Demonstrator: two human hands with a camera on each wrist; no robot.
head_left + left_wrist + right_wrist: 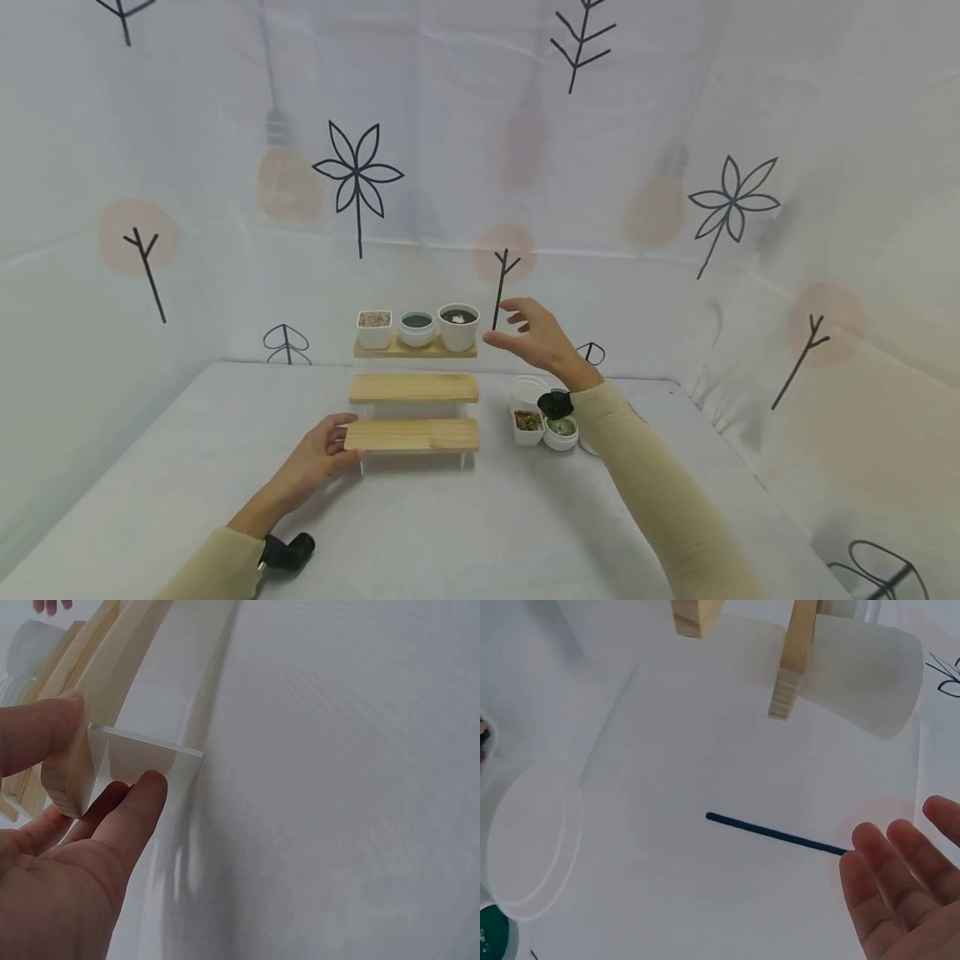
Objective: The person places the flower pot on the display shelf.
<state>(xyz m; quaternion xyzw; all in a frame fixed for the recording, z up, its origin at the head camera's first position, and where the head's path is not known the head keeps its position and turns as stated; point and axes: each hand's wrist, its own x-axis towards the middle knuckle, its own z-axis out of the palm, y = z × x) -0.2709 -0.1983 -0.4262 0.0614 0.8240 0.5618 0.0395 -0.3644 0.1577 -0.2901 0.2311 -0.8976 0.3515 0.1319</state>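
Observation:
My left hand [318, 454] grips the left end of the lowest board of a three-step wooden display stand [412, 435]. In the left wrist view the thumb lies on one face of the board and the fingers reach round beside its clear leg [146, 754]. On the top step stand a square white pot [374, 336], a low round white pot [417, 334] and a taller round white pot [457, 335] with dark filling. Just right of the taller pot, my right hand [543, 337] is raised with thumb and fingers apart, holding nothing.
Right of the stand, a square pot with greenish-brown filling [528, 423], a round pot with a green plant [561, 433] and another white round pot [529, 389] sit close together; my right forearm partly covers this group. A printed cloth backdrop [450, 108] surrounds the white table.

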